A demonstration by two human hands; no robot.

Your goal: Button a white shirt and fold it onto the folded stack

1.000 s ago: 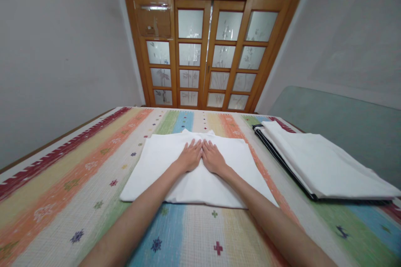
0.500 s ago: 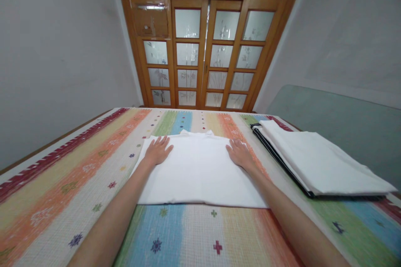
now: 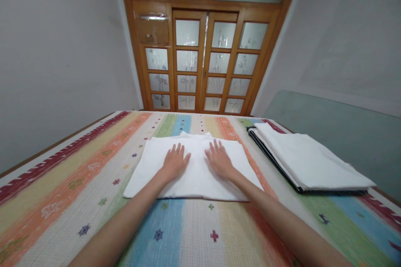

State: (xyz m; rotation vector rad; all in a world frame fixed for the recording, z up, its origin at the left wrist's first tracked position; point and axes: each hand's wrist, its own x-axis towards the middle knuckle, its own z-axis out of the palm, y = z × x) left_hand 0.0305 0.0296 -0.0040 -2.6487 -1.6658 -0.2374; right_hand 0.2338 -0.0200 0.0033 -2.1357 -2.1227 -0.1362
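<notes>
A white folded shirt (image 3: pixel 194 175) lies flat in front of me, its collar edge toward the far side. My left hand (image 3: pixel 176 162) rests palm down on its left half, fingers stretched out and slightly spread. On the right half of the shirt lies my right hand (image 3: pixel 219 160), also flat with the fingers apart and a little blurred. A narrow strip of white cloth shows between the two hands. Neither hand grips anything.
A striped, patterned cloth (image 3: pixel 103 175) covers the surface beneath the shirt. To the right sits a stack of folded white and black garments (image 3: pixel 313 162), beside a pale green panel (image 3: pixel 332 121). Wooden doors with glass panes (image 3: pixel 203 62) stand beyond the far edge.
Both hands have slid inward from the shirt's far outer corners toward its middle, coming closer together and slightly nearer to me. The view has tilted up a little.
</notes>
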